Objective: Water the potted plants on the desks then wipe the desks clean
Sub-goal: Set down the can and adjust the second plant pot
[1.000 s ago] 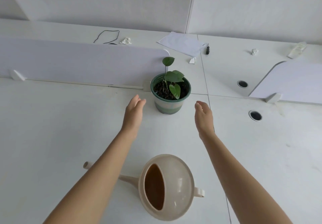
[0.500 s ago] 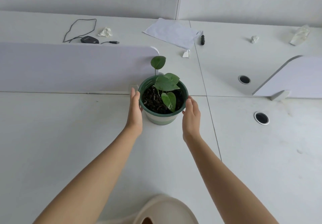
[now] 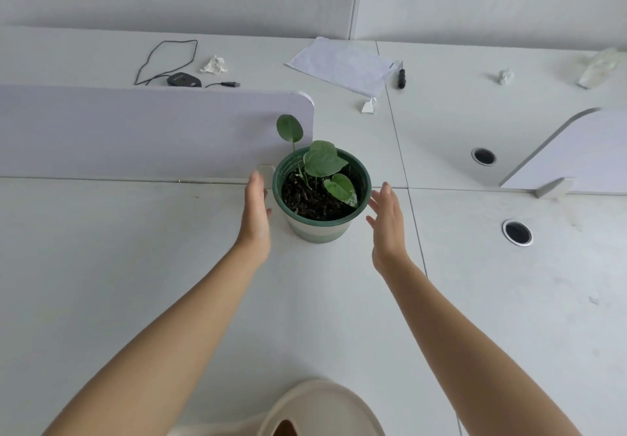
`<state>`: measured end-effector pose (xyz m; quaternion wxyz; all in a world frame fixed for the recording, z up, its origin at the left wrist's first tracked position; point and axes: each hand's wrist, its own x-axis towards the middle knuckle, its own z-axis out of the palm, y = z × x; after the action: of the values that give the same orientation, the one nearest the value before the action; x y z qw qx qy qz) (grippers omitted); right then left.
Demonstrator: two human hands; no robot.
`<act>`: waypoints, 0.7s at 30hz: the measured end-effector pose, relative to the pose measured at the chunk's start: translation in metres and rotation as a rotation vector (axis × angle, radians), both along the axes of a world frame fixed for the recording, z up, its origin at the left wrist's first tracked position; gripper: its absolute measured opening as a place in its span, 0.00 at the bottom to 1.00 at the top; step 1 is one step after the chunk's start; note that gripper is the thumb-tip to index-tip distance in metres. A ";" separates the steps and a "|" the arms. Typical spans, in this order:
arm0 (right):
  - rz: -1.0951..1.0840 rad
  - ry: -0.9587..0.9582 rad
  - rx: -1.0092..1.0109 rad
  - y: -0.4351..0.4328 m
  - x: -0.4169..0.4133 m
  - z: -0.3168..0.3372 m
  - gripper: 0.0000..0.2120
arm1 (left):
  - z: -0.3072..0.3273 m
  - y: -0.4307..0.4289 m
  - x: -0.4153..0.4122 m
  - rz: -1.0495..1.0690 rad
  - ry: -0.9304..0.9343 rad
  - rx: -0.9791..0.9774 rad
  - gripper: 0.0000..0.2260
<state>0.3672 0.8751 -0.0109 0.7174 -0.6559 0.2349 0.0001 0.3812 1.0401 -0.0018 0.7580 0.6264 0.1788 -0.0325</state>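
A small green-leaved plant in a green-rimmed pot (image 3: 320, 228) stands on the white desk (image 3: 118, 266), just in front of the end of a low divider. My left hand (image 3: 256, 215) is a little to the pot's left, fingers straight, with a narrow gap to the pot. My right hand (image 3: 388, 222) is to the pot's right, fingers spread, also clear of it. Neither hand holds anything. The beige watering can (image 3: 322, 408) sits at the bottom edge, only partly in view.
A lilac divider (image 3: 135, 130) runs along the left, another (image 3: 576, 154) at the right. Beyond lie a black mouse with cable (image 3: 183, 80), crumpled tissues (image 3: 213, 64), paper sheets (image 3: 342, 64), a black pen (image 3: 402, 77). Two cable holes (image 3: 517, 232) sit at the right.
Both hands reached the pot and held its sides half a second ago; now they have come off it and spread slightly apart. The pot stands a little nearer to me.
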 end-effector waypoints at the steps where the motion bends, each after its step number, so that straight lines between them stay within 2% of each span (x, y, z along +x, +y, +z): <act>1: 0.012 -0.005 -0.002 0.002 -0.004 -0.003 0.24 | 0.006 0.000 0.006 -0.035 -0.007 0.005 0.22; 4: 0.054 -0.044 0.004 0.010 -0.008 -0.007 0.23 | 0.009 -0.009 0.006 -0.132 -0.031 0.016 0.19; 7: 0.088 -0.049 -0.028 0.012 0.001 -0.004 0.23 | 0.005 -0.019 -0.005 -0.074 -0.030 0.012 0.16; 10: 0.193 -0.070 -0.132 0.009 0.004 0.013 0.22 | 0.011 -0.022 -0.018 -0.049 -0.014 0.038 0.20; 13: 0.274 -0.076 -0.170 0.004 -0.001 0.027 0.24 | 0.023 -0.016 -0.024 -0.001 0.102 0.078 0.23; 17: 0.239 -0.019 -0.167 -0.009 -0.037 0.034 0.30 | 0.048 0.010 -0.047 0.111 0.182 0.038 0.22; 21: 0.218 -0.063 -0.190 -0.021 -0.109 0.042 0.29 | 0.075 0.034 -0.121 0.122 0.068 -0.033 0.15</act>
<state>0.2581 0.8537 0.0315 0.6546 -0.7423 0.1387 0.0353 0.2599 1.0746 0.0735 0.7624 0.6003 0.2415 -0.0105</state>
